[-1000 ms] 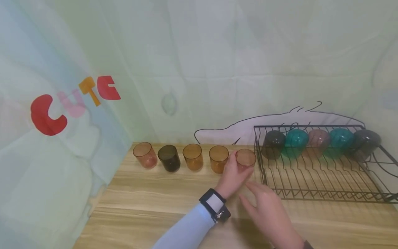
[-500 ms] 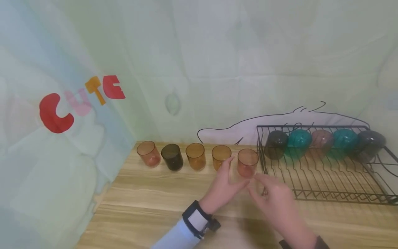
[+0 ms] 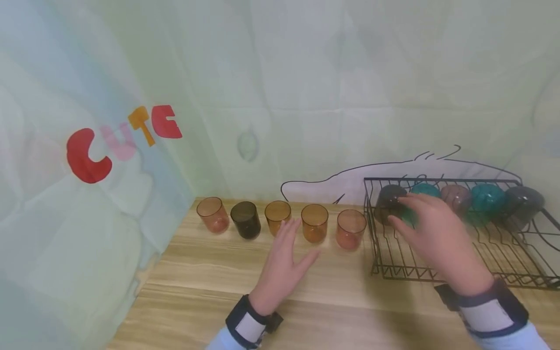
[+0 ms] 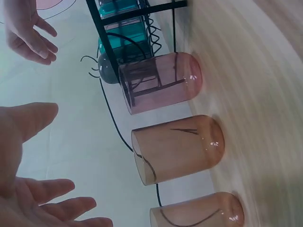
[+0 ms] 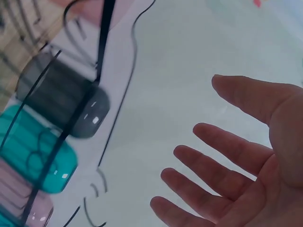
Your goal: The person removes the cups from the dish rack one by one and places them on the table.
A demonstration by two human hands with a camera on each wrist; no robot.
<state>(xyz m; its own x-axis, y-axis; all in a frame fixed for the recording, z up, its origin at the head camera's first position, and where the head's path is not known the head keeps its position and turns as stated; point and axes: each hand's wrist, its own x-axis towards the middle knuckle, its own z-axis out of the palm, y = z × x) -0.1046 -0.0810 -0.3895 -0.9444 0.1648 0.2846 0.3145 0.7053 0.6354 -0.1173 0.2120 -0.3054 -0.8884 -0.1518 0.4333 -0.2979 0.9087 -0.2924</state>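
My left hand (image 3: 282, 270) hovers with spread fingers in front of the amber glasses (image 3: 314, 223), holding nothing. Right of these stands a pink glass (image 3: 351, 230), upright beside the rack. My right hand (image 3: 442, 238) is over the rack's left part, near the upside-down dark glass (image 3: 388, 206), and hides part of the teal glass (image 3: 425, 190). In the right wrist view a gap shows between the spread fingers (image 5: 222, 175) and the dark glass (image 5: 64, 94). The left wrist view shows the left hand (image 4: 28, 165) apart from the pink glass (image 4: 163, 82).
A black wire rack (image 3: 463, 279) stands at the right, with a mauve glass (image 3: 456, 198), another teal glass (image 3: 486, 199) and a second dark glass (image 3: 522, 204) along its back. At the table's (image 3: 197, 291) back left stand a pink glass (image 3: 213, 215) and a dark glass (image 3: 246, 220).
My left hand has let go of the pink glass and moved left and toward me. My right hand has moved right and up, over the rack. The view has shifted slightly.
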